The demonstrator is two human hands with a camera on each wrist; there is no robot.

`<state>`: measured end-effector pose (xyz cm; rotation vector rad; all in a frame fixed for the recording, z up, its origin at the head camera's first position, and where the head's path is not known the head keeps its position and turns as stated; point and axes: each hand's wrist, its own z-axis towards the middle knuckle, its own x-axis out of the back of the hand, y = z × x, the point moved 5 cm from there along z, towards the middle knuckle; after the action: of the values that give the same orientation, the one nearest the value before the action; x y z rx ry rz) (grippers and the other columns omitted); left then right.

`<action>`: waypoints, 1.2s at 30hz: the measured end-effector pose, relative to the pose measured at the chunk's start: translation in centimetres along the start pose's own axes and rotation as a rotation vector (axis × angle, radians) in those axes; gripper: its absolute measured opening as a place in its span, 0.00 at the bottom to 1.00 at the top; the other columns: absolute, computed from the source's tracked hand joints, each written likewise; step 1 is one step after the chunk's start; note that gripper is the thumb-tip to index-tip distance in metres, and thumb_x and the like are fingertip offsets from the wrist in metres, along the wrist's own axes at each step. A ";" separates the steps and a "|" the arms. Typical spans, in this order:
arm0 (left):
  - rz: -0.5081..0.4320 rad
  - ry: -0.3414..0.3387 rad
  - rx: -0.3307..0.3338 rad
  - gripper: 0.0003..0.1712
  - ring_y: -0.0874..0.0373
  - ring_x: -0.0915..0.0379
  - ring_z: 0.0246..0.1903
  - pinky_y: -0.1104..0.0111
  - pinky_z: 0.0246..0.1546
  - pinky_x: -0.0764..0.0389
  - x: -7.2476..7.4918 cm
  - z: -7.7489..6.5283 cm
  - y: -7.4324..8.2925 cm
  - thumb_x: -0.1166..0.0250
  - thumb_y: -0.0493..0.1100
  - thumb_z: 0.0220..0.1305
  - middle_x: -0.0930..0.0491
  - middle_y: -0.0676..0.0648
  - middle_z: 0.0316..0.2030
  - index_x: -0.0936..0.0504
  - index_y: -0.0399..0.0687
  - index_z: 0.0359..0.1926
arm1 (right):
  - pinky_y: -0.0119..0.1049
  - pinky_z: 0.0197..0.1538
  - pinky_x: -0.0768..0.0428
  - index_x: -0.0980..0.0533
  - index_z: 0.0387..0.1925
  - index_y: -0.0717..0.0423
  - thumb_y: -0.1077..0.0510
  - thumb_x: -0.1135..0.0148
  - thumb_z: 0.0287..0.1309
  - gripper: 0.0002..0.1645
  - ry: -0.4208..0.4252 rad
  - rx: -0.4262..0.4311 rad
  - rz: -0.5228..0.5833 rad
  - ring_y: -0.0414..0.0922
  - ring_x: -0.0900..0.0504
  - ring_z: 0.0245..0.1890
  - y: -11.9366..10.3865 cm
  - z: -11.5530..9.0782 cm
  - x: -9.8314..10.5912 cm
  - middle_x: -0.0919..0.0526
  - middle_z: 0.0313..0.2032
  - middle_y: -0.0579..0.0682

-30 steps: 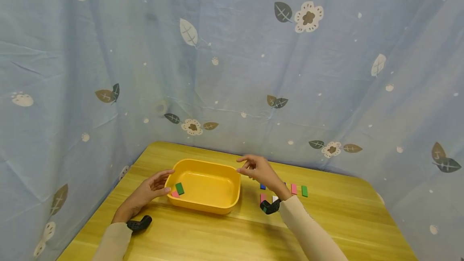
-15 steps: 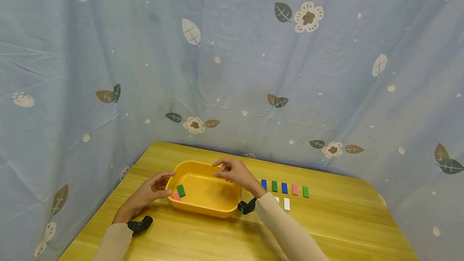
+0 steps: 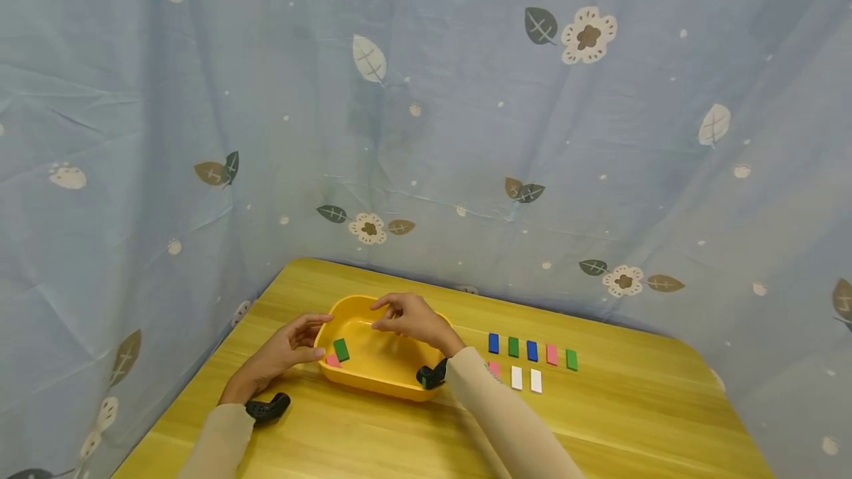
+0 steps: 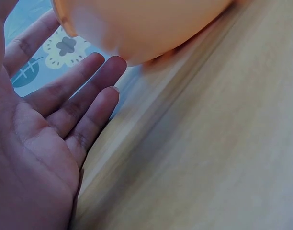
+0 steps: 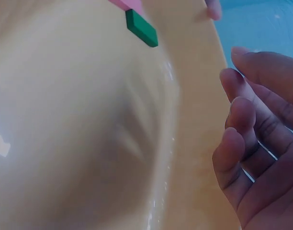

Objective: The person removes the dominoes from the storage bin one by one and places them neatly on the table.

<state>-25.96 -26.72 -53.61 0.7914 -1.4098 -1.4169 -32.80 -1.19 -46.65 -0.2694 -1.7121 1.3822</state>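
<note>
A yellow plastic basin [image 3: 379, 384] stands on the table in the head view. Inside its left end lie a green block [image 3: 342, 350] and a pink block [image 3: 333, 361]; both also show in the right wrist view. My left hand [image 3: 288, 350] is at the basin's left end, thumb and fingertips right at the rim, fingers relaxed. My right hand [image 3: 413, 318] hovers over the basin near the far rim, with loosely bent fingers and nothing between them. Right of the basin are several small blocks in two rows, among them a blue block [image 3: 493, 344] and a white block [image 3: 535, 381].
The wooden table [image 3: 632, 420] ends at the back against a blue patterned curtain [image 3: 452, 94], which also hangs along the left side. A black wrist device [image 3: 268, 409] sits at the left wrist, and another black device [image 3: 433, 374] at the right.
My right hand has moved left from the basin's right corner to over its inside, uncovering the block rows. My left hand stays at the rim. The head view has shifted slightly.
</note>
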 end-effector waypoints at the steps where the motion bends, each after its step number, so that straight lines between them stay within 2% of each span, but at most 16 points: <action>1: -0.005 0.002 0.013 0.35 0.44 0.27 0.56 0.65 0.53 0.20 0.0 0.0 0.0 0.33 0.35 0.70 0.32 0.33 0.68 0.34 0.46 0.75 | 0.59 0.39 0.17 0.19 0.60 0.58 0.53 0.28 0.64 0.25 -0.012 -0.002 0.006 0.66 0.20 0.35 0.0 0.2 -0.3 0.15 0.33 0.49; 6: -0.017 0.000 0.035 0.35 0.42 0.28 0.57 0.65 0.54 0.20 0.1 0.0 0.0 0.33 0.35 0.70 0.31 0.35 0.68 0.33 0.49 0.75 | 0.55 0.39 0.16 0.19 0.60 0.58 0.53 0.27 0.64 0.26 -0.083 -0.011 0.001 0.65 0.18 0.35 0.2 1.1 -1.5 0.14 0.32 0.49; 13: -0.009 -0.026 0.004 0.35 0.38 0.30 0.57 0.64 0.53 0.21 -0.2 0.1 0.2 0.34 0.34 0.71 0.32 0.33 0.68 0.34 0.46 0.75 | 0.53 0.38 0.18 0.20 0.63 0.58 0.55 0.30 0.67 0.25 -0.181 0.004 -0.022 0.66 0.19 0.35 0.2 1.6 -2.4 0.12 0.38 0.60; 18: -0.008 -0.019 0.007 0.35 0.39 0.29 0.57 0.64 0.53 0.21 0.1 0.0 0.2 0.34 0.33 0.70 0.32 0.33 0.68 0.34 0.46 0.75 | 0.47 0.37 0.17 0.21 0.63 0.58 0.58 0.30 0.66 0.25 -0.239 0.002 -0.018 0.62 0.16 0.33 0.7 2.0 -3.1 0.11 0.36 0.53; 21: -0.008 -0.015 0.012 0.35 0.41 0.28 0.56 0.64 0.52 0.20 0.2 -0.1 0.1 0.34 0.33 0.70 0.32 0.34 0.67 0.34 0.47 0.75 | 0.36 0.34 0.17 0.20 0.63 0.56 0.59 0.27 0.63 0.27 -0.271 -0.003 -0.033 0.52 0.14 0.30 1.1 2.3 -3.7 0.11 0.34 0.46; 25: -0.007 -0.011 0.006 0.35 0.40 0.28 0.55 0.64 0.52 0.20 0.2 0.0 0.0 0.34 0.34 0.70 0.32 0.34 0.67 0.34 0.47 0.75 | 0.27 0.32 0.23 0.19 0.62 0.54 0.59 0.25 0.60 0.28 -0.301 0.021 -0.086 0.40 0.17 0.28 1.3 2.7 -4.4 0.11 0.33 0.46; 31: 0.019 -0.008 -0.002 0.35 0.39 0.30 0.56 0.65 0.53 0.21 0.2 0.0 -0.1 0.33 0.34 0.70 0.32 0.33 0.67 0.33 0.48 0.74 | 0.26 0.28 0.28 0.18 0.61 0.51 0.57 0.23 0.58 0.28 -0.311 0.046 -0.170 0.36 0.22 0.23 1.4 3.1 -5.4 0.13 0.28 0.45; 36: 0.023 -0.005 -0.016 0.35 0.40 0.29 0.54 0.65 0.51 0.20 0.3 -0.2 0.0 0.34 0.34 0.71 0.32 0.32 0.67 0.34 0.45 0.75 | 0.26 0.28 0.28 0.17 0.60 0.50 0.55 0.23 0.58 0.27 -0.303 0.035 -0.209 0.36 0.24 0.21 1.4 3.4 -5.6 0.15 0.26 0.41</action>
<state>-25.92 -27.07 -53.53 0.7598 -1.4058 -1.4119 -32.57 -6.66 -50.60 0.1437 -1.8983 1.3456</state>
